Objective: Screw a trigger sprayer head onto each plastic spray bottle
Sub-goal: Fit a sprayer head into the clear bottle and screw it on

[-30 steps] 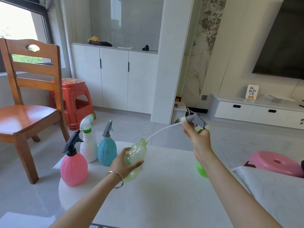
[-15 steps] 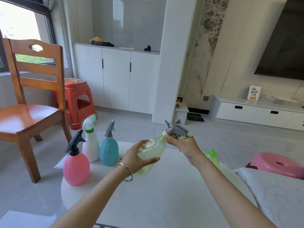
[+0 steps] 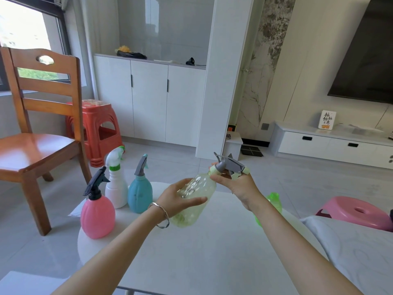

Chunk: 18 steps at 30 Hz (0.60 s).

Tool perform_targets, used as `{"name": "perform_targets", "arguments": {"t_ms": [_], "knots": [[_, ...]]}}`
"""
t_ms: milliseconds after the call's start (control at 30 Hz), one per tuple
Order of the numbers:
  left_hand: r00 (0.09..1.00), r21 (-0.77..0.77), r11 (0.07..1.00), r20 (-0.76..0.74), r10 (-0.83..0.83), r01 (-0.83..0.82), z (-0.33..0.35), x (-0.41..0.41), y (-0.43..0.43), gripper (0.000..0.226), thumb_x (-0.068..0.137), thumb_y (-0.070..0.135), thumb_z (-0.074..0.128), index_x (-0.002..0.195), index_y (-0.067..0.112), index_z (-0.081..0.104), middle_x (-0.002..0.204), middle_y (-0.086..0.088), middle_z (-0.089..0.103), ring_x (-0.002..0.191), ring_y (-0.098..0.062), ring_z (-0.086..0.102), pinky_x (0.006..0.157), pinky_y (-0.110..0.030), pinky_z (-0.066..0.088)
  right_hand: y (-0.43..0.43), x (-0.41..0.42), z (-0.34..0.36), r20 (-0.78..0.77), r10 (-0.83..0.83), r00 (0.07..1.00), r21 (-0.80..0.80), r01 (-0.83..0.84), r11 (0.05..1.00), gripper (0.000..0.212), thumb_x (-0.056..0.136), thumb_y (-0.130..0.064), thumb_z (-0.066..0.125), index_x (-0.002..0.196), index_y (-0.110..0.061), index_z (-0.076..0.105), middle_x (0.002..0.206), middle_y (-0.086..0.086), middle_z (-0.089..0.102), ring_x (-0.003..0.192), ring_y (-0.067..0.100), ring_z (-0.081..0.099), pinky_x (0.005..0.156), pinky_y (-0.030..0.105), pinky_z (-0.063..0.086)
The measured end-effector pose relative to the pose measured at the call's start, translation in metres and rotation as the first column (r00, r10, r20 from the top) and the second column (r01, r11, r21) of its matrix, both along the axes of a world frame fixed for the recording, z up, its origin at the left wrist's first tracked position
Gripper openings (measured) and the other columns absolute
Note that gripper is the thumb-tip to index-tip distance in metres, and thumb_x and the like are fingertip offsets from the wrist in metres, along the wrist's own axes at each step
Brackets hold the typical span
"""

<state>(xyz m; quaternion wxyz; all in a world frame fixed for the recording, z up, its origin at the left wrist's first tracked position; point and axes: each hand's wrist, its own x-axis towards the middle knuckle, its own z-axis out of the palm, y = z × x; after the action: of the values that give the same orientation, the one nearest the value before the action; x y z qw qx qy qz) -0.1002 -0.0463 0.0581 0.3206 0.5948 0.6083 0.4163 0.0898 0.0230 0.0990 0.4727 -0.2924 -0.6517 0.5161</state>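
My left hand [image 3: 177, 200] grips a pale yellow-green clear bottle [image 3: 196, 194], tilted with its neck up to the right above the white table [image 3: 191, 258]. My right hand [image 3: 239, 185] holds the grey trigger sprayer head [image 3: 228, 165] at the bottle's neck, its collar sitting on the mouth. Three bottles with heads on stand at the table's left: pink [image 3: 96, 213], white [image 3: 116, 188] and teal [image 3: 140, 193]. A bright green bottle [image 3: 273, 202] without a head stands behind my right forearm, partly hidden.
A wooden chair [image 3: 40, 145] stands left of the table, a red stool [image 3: 95, 128] behind it. A pink stool [image 3: 357, 211] sits on the floor at right. A white cushion edge [image 3: 350, 248] borders the table's right side.
My right hand brought the sprayer head from the raised right down onto the bottle's neck, its dip tube sliding inside. Both hands and the bottle have since shifted slightly right.
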Motion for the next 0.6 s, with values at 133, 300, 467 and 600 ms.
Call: {"name": "perform_targets", "arguments": {"t_ms": [133, 300, 467, 600], "knots": [[1.000, -0.033, 0.999, -0.018, -0.006, 0.006, 0.003, -0.002, 0.003, 0.063, 0.060, 0.060, 0.077, 0.115, 0.044, 0.051, 0.108, 0.023, 0.060, 0.093, 0.014, 0.055, 0.071, -0.003, 0.039, -0.002, -0.006, -0.005, -0.090, -0.070, 0.993, 0.042, 0.074, 0.996, 0.026, 0.069, 0.001, 0.078, 0.088, -0.015, 0.071, 0.082, -0.011, 0.074, 0.082, 0.003, 0.069, 0.069, 0.012, 0.051], [0.993, -0.083, 0.992, 0.069, 0.097, -0.091, 0.001, -0.005, 0.005, 0.085, 0.067, 0.063, 0.067, 0.139, 0.031, 0.034, 0.120, 0.003, 0.054, 0.089, -0.002, 0.060, 0.063, -0.005, 0.047, 0.001, -0.010, -0.004, -0.216, -0.163, 0.963, 0.021, 0.172, 0.985, 0.028, 0.068, 0.002, 0.079, 0.088, -0.016, 0.072, 0.081, -0.011, 0.074, 0.083, 0.003, 0.069, 0.073, 0.013, 0.051], [0.790, -0.444, 0.896, 0.545, 0.283, -0.014, 0.002, -0.008, 0.005, 0.080, 0.072, 0.074, 0.049, 0.127, 0.016, 0.051, 0.107, -0.010, 0.066, 0.080, -0.025, 0.069, 0.068, -0.045, 0.061, 0.005, -0.007, -0.001, -0.233, -0.189, 0.954, 0.011, 0.197, 0.980, 0.030, 0.068, -0.003, 0.080, 0.092, -0.019, 0.072, 0.088, -0.011, 0.075, 0.089, 0.003, 0.068, 0.077, 0.014, 0.052], [0.790, -0.380, 0.913, 0.508, 0.343, -0.152, 0.004, -0.013, 0.008, 0.074, 0.073, 0.069, 0.057, 0.124, 0.015, 0.055, 0.118, -0.007, 0.064, 0.097, -0.025, 0.067, 0.075, -0.046, 0.060, 0.007, 0.002, 0.003, -0.117, -0.104, 0.988, 0.041, 0.110, 0.993, 0.029, 0.070, -0.007, 0.079, 0.098, -0.009, 0.071, 0.086, -0.012, 0.073, 0.087, 0.000, 0.067, 0.074, 0.010, 0.049]]}}
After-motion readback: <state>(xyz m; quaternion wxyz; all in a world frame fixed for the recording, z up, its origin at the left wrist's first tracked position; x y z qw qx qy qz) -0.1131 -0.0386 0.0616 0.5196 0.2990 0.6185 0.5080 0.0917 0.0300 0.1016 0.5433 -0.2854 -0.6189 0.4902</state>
